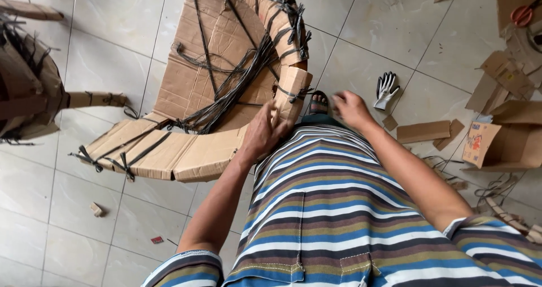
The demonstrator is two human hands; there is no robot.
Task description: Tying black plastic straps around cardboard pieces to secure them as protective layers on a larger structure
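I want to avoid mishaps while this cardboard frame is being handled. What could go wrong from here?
The left hand grips only one end of the cardboard frame, so it may sag or tear at the black ties. Cardboard scraps and a glove on the tiled floor could trip a sandalled foot.

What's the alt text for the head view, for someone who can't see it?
Seen from above, a person in a striped shirt grips a curved cardboard structure laced with black zip ties with the left hand, the right hand open beside it. A glove, cardboard scraps and red-handled scissors lie on the tiled floor.
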